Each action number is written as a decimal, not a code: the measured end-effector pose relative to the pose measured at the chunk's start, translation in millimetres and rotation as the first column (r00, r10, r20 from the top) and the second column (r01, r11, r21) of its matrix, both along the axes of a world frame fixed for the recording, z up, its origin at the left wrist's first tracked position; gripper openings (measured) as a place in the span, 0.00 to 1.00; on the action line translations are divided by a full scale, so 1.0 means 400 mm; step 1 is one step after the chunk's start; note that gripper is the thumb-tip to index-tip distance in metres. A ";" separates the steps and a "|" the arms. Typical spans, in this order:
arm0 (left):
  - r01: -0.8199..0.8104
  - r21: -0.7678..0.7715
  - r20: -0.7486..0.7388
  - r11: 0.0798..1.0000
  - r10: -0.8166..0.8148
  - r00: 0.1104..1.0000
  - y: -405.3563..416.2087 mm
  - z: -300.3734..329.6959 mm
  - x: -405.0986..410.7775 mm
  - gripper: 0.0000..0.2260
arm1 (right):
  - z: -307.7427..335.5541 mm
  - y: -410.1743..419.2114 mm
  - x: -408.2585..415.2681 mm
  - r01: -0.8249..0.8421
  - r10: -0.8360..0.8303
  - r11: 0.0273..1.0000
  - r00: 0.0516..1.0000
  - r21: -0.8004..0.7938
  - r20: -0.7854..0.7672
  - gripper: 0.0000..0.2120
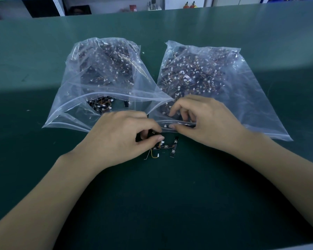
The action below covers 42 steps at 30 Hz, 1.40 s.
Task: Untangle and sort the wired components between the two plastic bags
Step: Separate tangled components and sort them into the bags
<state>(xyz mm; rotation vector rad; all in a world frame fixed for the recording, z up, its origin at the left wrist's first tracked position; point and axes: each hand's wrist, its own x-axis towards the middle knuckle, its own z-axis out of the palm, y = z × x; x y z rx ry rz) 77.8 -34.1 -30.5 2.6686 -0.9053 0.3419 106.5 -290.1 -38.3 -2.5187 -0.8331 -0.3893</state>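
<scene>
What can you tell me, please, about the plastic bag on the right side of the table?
The right bag is a clear, crinkled zip bag lying flat on the green table, its mouth toward the person. It is packed with small dark parts with orange wires and white plugs. The right hand pinches its open edge, fingers curled inside. Its near left corner meets the left bag.
</scene>
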 end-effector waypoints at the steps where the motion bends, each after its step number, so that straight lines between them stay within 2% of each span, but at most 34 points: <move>1: 0.000 -0.002 -0.004 1.000 0.000 1.000 0.002 0.000 0.001 0.10 | 0.000 -0.001 0.000 0.008 -0.008 1.000 1.000 -0.010 -0.005 0.10; 5: 0.000 -0.038 -0.017 0.999 -0.001 1.000 0.003 -0.003 0.003 0.08 | 0.005 0.000 -0.003 0.033 -0.034 0.999 0.999 -0.027 -0.033 0.13; 10: 0.040 -0.118 -0.014 0.992 -0.042 0.999 -0.005 -0.005 0.000 0.05 | 0.020 0.003 -0.016 0.020 -0.022 0.999 0.996 -0.027 -0.083 0.10; 13: 0.062 -0.189 0.007 0.980 -0.061 0.998 -0.007 -0.004 0.000 0.03 | 0.029 0.009 -0.028 0.007 -0.010 1.000 0.994 -0.030 -0.111 0.15; 15: 0.058 -0.228 0.037 0.972 -0.051 0.998 -0.010 -0.005 -0.001 0.03 | 0.028 0.011 -0.030 0.004 -0.001 1.000 0.994 0.027 -0.109 0.15; 18: 0.061 -0.316 0.117 0.947 -0.025 0.993 -0.019 -0.003 -0.001 0.05 | 0.022 0.011 -0.026 -0.029 0.050 0.986 0.991 0.165 -0.125 0.10; 23: 0.045 -0.346 0.177 0.937 0.018 0.984 -0.024 -0.004 -0.003 0.06 | 0.014 0.032 -0.036 -0.155 0.197 0.944 0.973 0.292 -0.122 0.15; 30: 0.044 -0.482 0.073 0.875 -0.010 0.997 -0.038 -0.002 -0.005 0.05 | 0.004 0.035 -0.036 -0.212 0.296 0.918 0.929 0.336 -0.221 0.17; 33: 0.046 -0.543 0.007 0.838 -0.051 0.999 -0.040 -0.001 -0.006 0.04 | 0.002 0.038 -0.037 -0.237 0.325 0.905 0.921 0.353 -0.214 0.13; 37: 0.015 -0.609 -0.081 0.793 -0.080 0.994 -0.041 -0.003 -0.004 0.06 | -0.003 0.037 -0.039 -0.154 0.291 0.886 0.919 0.438 -0.265 0.10; 42: 0.017 -0.612 -0.035 0.791 -0.049 0.998 -0.037 -0.006 0.001 0.10 | 0.004 0.037 -0.038 -0.051 0.321 0.806 0.875 0.589 -0.363 0.07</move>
